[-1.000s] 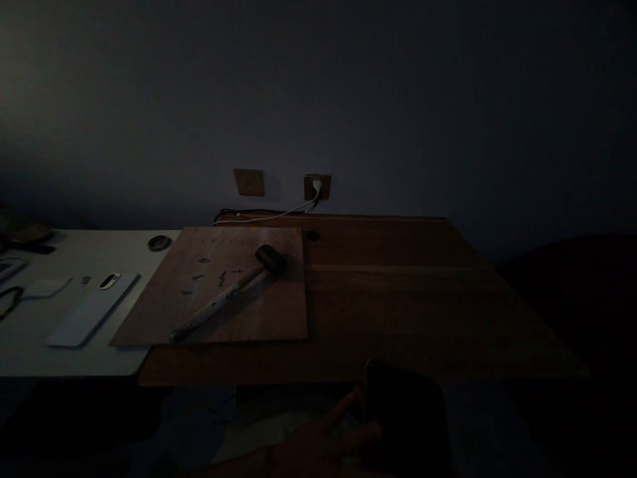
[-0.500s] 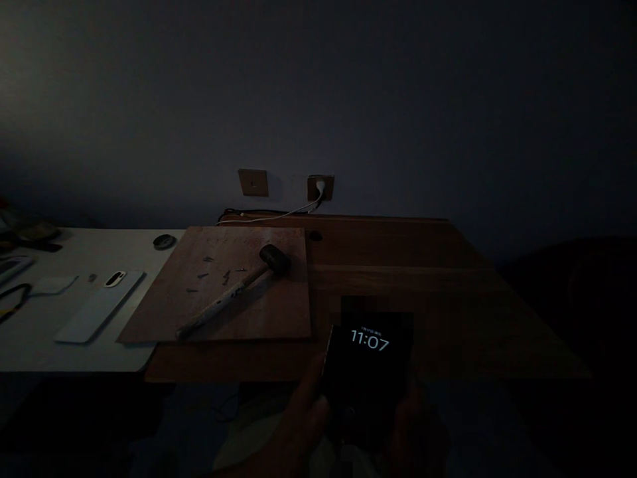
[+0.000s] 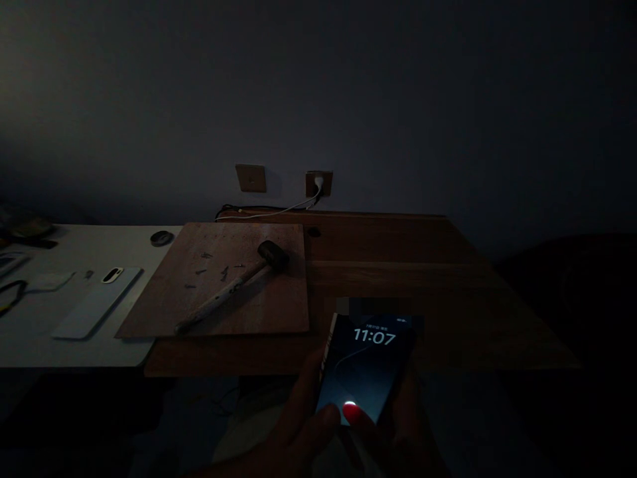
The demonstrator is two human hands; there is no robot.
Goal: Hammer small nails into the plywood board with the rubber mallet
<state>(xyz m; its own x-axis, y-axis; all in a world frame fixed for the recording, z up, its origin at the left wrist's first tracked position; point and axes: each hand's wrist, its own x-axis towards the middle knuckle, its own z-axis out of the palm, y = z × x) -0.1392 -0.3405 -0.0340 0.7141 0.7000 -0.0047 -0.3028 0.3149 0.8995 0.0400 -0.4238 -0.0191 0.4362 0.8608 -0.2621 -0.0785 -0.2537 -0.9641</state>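
Observation:
A smartphone (image 3: 365,368) with its screen lit, showing 11:07, is held up in front of the table's near edge. Around its left side and lower corner my left hand (image 3: 303,415) is closed, the thumb near the bottom of the screen. My right hand (image 3: 398,425) grips the right side, and its thumb lies on the lower screen, where a glow turns the tip red. Beyond the phone, a mallet (image 3: 233,292) with a dark head and worn handle rests on a wooden board (image 3: 279,312). Several small nails or screws (image 3: 200,271) lie scattered on that board.
On the white table (image 3: 124,352) at left lie a pale phone-shaped slab (image 3: 97,305), a dark round roll (image 3: 162,238) and other small items. The brown wooden table (image 3: 423,285) stands against the wall. A white plug (image 3: 319,181) sits in a wall socket. The room is dim.
The phone's screen has brightened from a dark clock display to a blue lit one. My right thumb has come onto the lower screen. The view has shifted slightly.

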